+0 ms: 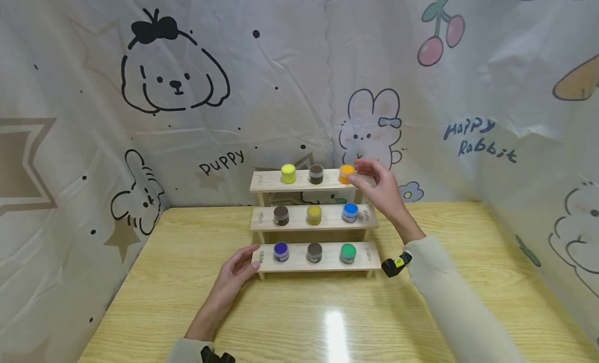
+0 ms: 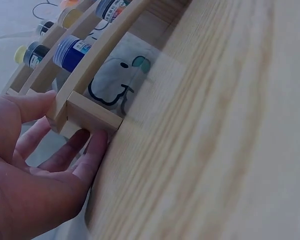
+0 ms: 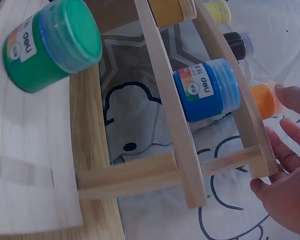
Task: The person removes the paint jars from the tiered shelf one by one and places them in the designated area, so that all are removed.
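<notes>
A three-tier wooden rack (image 1: 299, 264) holds small paint jars, three on each tier. At the left end of the lowest tier, my left hand (image 1: 234, 274) grips the board; in the left wrist view the thumb of this hand (image 2: 45, 165) lies on its upper edge, the other fingers by its end and underside. My right hand (image 1: 381, 189) is at the right end of the top tier, beside the orange jar (image 1: 347, 173). In the right wrist view its fingers (image 3: 285, 155) are round the board end, one fingertip close to the orange jar (image 3: 263, 101).
On the middle tier are a dark jar (image 1: 281, 215), a mustard jar (image 1: 314, 215) and a blue jar (image 1: 350, 212). The lowest carries purple (image 1: 281, 251), dark and green (image 1: 348, 253) jars. A printed cloth (image 1: 281, 118) hangs behind the wooden table (image 1: 187, 248).
</notes>
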A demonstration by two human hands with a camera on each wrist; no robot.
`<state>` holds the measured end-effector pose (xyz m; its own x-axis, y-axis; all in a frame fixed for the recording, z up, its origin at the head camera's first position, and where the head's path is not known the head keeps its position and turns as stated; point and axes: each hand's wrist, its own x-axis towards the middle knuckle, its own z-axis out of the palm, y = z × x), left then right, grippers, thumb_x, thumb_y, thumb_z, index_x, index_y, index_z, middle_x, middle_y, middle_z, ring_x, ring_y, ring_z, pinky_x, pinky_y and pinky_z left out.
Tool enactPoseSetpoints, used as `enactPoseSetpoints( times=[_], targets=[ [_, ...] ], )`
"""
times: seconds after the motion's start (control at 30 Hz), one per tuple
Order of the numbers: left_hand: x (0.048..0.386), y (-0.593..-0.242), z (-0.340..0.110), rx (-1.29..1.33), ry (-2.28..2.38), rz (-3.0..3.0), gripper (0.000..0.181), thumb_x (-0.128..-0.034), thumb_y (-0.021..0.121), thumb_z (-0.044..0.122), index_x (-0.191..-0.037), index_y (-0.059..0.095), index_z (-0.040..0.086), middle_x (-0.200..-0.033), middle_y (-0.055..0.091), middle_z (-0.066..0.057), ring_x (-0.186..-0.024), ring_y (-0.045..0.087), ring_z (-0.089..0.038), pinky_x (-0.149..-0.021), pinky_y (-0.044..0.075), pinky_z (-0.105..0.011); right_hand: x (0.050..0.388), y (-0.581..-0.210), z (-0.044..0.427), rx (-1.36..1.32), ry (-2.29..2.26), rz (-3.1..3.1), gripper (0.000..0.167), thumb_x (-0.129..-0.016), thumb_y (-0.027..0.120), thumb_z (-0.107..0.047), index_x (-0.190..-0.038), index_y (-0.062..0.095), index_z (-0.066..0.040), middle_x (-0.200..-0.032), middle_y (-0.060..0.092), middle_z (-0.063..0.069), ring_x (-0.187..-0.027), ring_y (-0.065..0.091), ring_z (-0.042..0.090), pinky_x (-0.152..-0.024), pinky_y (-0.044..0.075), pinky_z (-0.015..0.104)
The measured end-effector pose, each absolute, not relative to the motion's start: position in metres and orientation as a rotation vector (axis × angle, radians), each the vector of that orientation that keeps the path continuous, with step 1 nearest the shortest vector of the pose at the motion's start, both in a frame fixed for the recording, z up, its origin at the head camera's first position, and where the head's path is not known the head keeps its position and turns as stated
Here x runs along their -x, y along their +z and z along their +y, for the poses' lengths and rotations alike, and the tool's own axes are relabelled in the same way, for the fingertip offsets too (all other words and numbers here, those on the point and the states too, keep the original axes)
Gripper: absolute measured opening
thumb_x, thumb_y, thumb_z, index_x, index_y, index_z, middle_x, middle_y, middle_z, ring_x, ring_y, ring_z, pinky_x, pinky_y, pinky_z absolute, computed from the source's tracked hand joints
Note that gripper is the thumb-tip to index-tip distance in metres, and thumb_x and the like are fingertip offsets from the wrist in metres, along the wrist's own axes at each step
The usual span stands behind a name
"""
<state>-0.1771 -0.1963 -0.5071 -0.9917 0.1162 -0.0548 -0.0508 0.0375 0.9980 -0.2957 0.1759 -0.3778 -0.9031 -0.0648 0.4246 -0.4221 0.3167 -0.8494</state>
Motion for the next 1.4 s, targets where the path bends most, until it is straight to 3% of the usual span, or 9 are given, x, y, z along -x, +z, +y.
enactPoseSetpoints(
  times=[0.17, 0.47, 0.73, 1.03, 1.4],
  targets=[
    [0.176, -0.511, -0.198, -0.046, 2.101, 2.178, 0.051, -0.0997, 0.07, 0.019, -0.148, 0.054, 0.012, -0.152, 0.047, -0.017, -0.136, 0.049, -0.032, -0.096, 0.052, -0.026, 0.283, -0.365, 0.164, -0.422, 1.606, -2.297, 0.043, -0.097, 0.072, -0.009, -0.134, 0.058, 0.01, -0.131, 0.06, 0.028, -0.122, 0.053, 0.044, -0.112, 0.037, 0.054],
    [0.179, -0.513, -0.198, -0.073, 2.149, 2.12, 0.051, -0.1005, 0.068, 0.016, -0.148, 0.053, 0.008, -0.15, 0.049, -0.019, -0.127, 0.056, -0.027, -0.094, 0.056, -0.032, 0.278, -0.358, 0.158, -0.4, 1.576, -2.338, 0.043, -0.097, 0.071, -0.009, -0.136, 0.059, 0.007, -0.132, 0.061, 0.026, -0.122, 0.053, 0.04, -0.11, 0.039, 0.055],
    [0.181, -0.513, -0.198, -0.096, 2.152, 2.102, 0.05, -0.101, 0.067, 0.012, -0.149, 0.051, 0.006, -0.149, 0.049, -0.02, -0.129, 0.054, -0.031, -0.094, 0.055, -0.03, 0.296, -0.381, 0.179, -0.44, 1.544, -2.323, 0.044, -0.098, 0.072, -0.013, -0.136, 0.06, 0.005, -0.132, 0.062, 0.023, -0.12, 0.057, 0.036, -0.111, 0.041, 0.052],
    [0.18, -0.514, -0.198, -0.071, 2.163, 2.112, 0.05, -0.1005, 0.068, 0.012, -0.148, 0.053, 0.007, -0.15, 0.049, -0.019, -0.13, 0.053, -0.03, -0.095, 0.054, -0.03, 0.284, -0.387, 0.208, -0.411, 1.524, -2.27, 0.047, -0.097, 0.074, -0.024, -0.138, 0.062, -0.003, -0.134, 0.063, 0.014, -0.122, 0.059, 0.027, -0.112, 0.042, 0.041],
    [0.179, -0.515, -0.199, -0.072, 2.158, 2.099, 0.051, -0.1002, 0.069, 0.015, -0.148, 0.053, 0.008, -0.152, 0.048, -0.019, -0.134, 0.051, -0.033, -0.097, 0.053, -0.031, 0.263, -0.407, 0.235, -0.297, 1.547, -2.216, 0.046, -0.097, 0.074, -0.02, -0.137, 0.061, -0.001, -0.128, 0.064, 0.015, -0.107, 0.062, 0.007, -0.096, 0.049, 0.016]
  ],
)
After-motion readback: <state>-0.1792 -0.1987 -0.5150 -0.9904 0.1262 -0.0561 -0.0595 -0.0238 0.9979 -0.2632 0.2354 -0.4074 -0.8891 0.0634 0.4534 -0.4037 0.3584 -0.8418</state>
